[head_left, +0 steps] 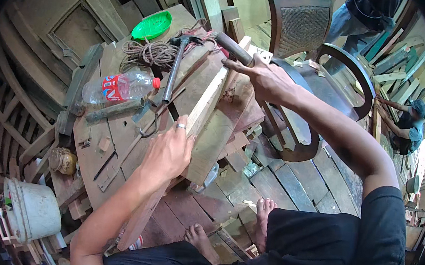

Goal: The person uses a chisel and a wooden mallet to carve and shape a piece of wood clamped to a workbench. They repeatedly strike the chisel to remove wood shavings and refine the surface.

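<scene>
A long, narrow wooden plank [205,108] slants from the workbench down toward my left leg. My left hand [169,151], with a ring on one finger, is closed around the plank's middle. Up at the far end, my right hand [267,80] grips a dark round wooden bar [234,49] between thumb and fingers, its forefinger stretched across the plank's top. Whether the bar touches the plank I cannot tell. Left of the plank lies a claw hammer [177,66] with a dark head. A coil of rope [148,56] lies behind it.
On the workbench [131,163] lie a clear plastic bottle [121,88] with a red cap and a green basket [152,25]. A white bucket [33,212] stands at lower left. A dark wooden chair [298,30] is at the back right. Two other people are farther off.
</scene>
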A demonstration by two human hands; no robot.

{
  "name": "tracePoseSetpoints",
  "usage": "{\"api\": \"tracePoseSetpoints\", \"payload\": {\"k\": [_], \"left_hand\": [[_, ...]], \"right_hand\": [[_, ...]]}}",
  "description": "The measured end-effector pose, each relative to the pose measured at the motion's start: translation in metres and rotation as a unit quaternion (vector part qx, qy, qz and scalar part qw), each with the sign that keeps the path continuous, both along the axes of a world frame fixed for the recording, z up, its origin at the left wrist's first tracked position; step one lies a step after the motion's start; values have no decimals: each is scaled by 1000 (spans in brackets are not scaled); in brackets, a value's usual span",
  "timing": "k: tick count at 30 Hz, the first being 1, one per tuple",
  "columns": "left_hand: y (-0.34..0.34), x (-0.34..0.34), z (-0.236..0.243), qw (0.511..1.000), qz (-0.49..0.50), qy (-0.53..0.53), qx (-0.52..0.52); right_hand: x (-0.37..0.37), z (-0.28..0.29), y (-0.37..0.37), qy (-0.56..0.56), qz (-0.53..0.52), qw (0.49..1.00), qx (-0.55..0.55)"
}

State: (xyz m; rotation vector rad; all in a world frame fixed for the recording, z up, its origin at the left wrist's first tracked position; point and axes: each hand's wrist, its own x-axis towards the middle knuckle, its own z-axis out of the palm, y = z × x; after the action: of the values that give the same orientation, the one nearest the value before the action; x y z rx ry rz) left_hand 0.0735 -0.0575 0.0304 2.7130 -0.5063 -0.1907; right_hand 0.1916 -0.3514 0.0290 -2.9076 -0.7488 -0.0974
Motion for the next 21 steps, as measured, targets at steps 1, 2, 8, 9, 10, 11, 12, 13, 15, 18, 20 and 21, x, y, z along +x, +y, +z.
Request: {"api": "tracePoseSetpoints", "payload": {"k": [1, 2, 8, 9, 10, 11, 12, 13, 15, 18, 20, 21], "left_hand": [[0, -1, 0, 1000, -3, -4, 3], [-3, -2, 2, 1000, -10, -12, 6], [-4, -2, 0, 1000, -17, -15, -2], [-1, -2, -1, 1000, -13, -18, 0], [2, -1, -2, 1000, -19, -14, -5], [3, -2, -4, 1000, -25, -7, -11], [4, -2, -4, 1000, -22, -8, -11], [5, 0, -4, 1000, -11, 15, -20], [7, 6, -1, 999, -7, 40, -32], [25, 16, 3, 992, -51, 66, -98], [29, 16, -10, 987, -66, 82, -123], [29, 14, -15, 981, -75, 95, -150]], "right_hand": [[4, 4, -3, -1, -21, 1000, -18], [17, -11, -25, -83, -2, 996, 18], [63, -8, -74, 17, -165, 982, -93], [62, -7, -75, 14, -162, 983, -92], [58, -7, -76, 18, -180, 980, -81], [53, -6, -76, 24, -199, 977, -71], [48, -5, -76, 35, -206, 977, -51], [44, -6, -76, 35, -204, 977, -51], [30, -5, -81, -14, -192, 981, 0], [20, -11, -92, -29, -175, 984, 1], [12, -10, -94, -62, -158, 985, 32], [13, -15, -97, -59, -160, 985, 34]]}}
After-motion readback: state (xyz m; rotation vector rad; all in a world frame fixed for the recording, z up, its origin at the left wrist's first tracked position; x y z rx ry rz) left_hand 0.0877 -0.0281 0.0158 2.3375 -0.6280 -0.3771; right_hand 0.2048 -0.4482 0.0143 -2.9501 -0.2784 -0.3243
